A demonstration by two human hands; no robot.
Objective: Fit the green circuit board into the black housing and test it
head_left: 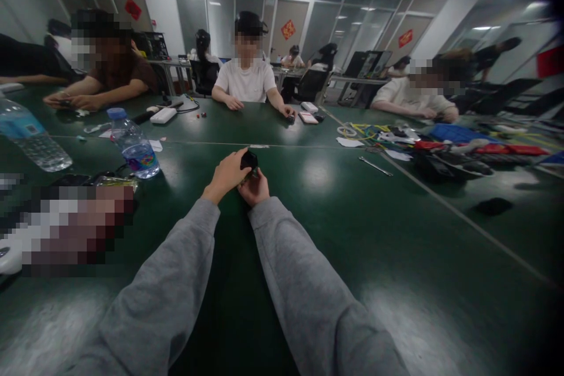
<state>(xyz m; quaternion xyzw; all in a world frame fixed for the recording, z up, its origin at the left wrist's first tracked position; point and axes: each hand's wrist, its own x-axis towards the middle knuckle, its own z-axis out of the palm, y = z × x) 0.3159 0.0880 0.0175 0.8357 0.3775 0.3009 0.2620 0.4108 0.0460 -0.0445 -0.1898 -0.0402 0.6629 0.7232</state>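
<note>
Both my arms in grey sleeves reach forward over a dark green table [352, 217]. My left hand [225, 175] and my right hand [254, 188] meet at the table's middle, fingers closed round a small black object [249, 160] held between them. The object is too small to name; the left fingers cover its top and the right hand cups it from below.
A water bottle [134, 147] stands left of my hands, another bottle [30, 138] lies at the far left. A metal wrench [375, 166], cables and tools [440, 144] lie to the right. Three people sit across the table; a white box [163, 115] lies before them.
</note>
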